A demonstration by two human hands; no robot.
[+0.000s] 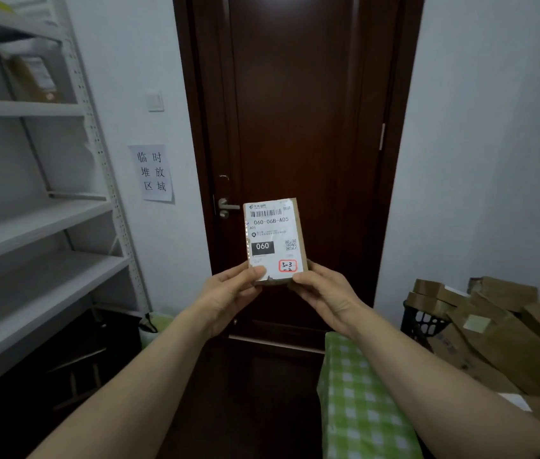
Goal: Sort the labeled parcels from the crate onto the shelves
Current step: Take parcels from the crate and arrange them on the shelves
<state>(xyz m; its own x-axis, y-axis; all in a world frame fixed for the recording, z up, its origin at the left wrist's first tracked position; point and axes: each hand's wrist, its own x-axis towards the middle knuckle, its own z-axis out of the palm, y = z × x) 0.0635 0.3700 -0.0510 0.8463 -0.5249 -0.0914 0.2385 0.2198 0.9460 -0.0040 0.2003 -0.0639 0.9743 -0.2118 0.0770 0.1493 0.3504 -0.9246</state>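
Note:
A small brown cardboard parcel (273, 238) is held upright in front of me, its white label facing me with "060-06B-A05", "060" and a red-boxed "3-3". My left hand (229, 294) pinches its lower left corner, thumb on the label. My right hand (323, 294) grips the lower right corner, thumb at the label's bottom edge. The black crate (422, 321) stands at the right, heaped with several brown parcels (500, 329). White metal shelves (37, 223) run along the left.
A dark wooden door (295, 111) with a lever handle is straight ahead behind the parcel. A paper sign (152, 172) hangs on the wall. A green checked cloth (358, 402) covers something low at the right. A box (33, 77) sits on an upper shelf.

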